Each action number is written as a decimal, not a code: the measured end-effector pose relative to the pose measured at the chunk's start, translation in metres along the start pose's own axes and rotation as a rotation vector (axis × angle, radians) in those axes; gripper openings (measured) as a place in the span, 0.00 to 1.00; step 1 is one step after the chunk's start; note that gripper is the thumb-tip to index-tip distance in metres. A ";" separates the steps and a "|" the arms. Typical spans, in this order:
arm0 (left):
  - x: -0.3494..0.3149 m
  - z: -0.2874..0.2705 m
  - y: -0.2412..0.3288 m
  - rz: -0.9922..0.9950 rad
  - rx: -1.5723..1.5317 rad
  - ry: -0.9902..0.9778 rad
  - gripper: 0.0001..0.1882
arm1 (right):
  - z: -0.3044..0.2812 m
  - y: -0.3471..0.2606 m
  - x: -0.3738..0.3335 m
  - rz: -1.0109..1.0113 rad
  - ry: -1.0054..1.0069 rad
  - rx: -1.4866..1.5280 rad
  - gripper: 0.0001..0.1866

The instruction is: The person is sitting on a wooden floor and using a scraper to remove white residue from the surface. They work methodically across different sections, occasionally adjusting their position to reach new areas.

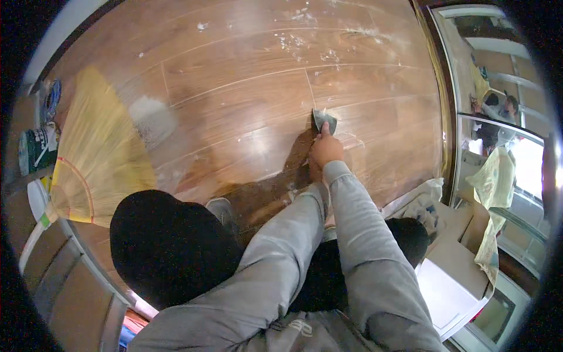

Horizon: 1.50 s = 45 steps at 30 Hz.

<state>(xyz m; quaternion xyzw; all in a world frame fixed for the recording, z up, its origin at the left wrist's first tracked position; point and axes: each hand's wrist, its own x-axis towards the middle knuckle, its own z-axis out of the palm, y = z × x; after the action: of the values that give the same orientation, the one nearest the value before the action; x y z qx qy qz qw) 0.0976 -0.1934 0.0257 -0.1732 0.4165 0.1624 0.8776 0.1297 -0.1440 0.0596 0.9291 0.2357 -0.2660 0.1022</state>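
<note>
My right hand (326,151) is closed around a scraper (328,119), its index finger stretched along the metal blade. The blade's edge rests against the wood-look floor (234,111), near a joint between planks. Close behind it, my left hand (315,172) shows only in part, with its fingers hidden by the right hand and sleeve. Whether it also grips the scraper's handle cannot be seen. White flecks (290,44) lie scattered on the boards ahead, and a whitish smear (149,117) marks the floor to the left.
A yellow straw broom (102,144) stands at the left beside a dark green package (36,149). On the right are a mirrored door (492,76), a crumpled cloth (419,205) and a white box (448,287). My black-clad knees are bent below.
</note>
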 end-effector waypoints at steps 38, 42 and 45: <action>0.035 -0.018 0.009 -0.070 -0.006 -0.141 0.24 | -0.032 0.034 0.004 -0.024 0.172 0.204 0.28; 0.013 0.019 0.032 0.041 0.224 -0.084 0.23 | -0.054 0.046 0.033 -0.012 0.230 0.195 0.27; 0.016 0.036 0.039 0.098 0.326 -0.084 0.20 | -0.075 0.069 0.073 -0.189 0.235 0.076 0.25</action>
<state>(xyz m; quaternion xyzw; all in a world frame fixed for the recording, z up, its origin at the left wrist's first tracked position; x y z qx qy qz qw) 0.1146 -0.1405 0.0282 -0.0009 0.4082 0.1425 0.9017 0.2513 -0.1521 0.0869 0.9307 0.3222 -0.1725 0.0132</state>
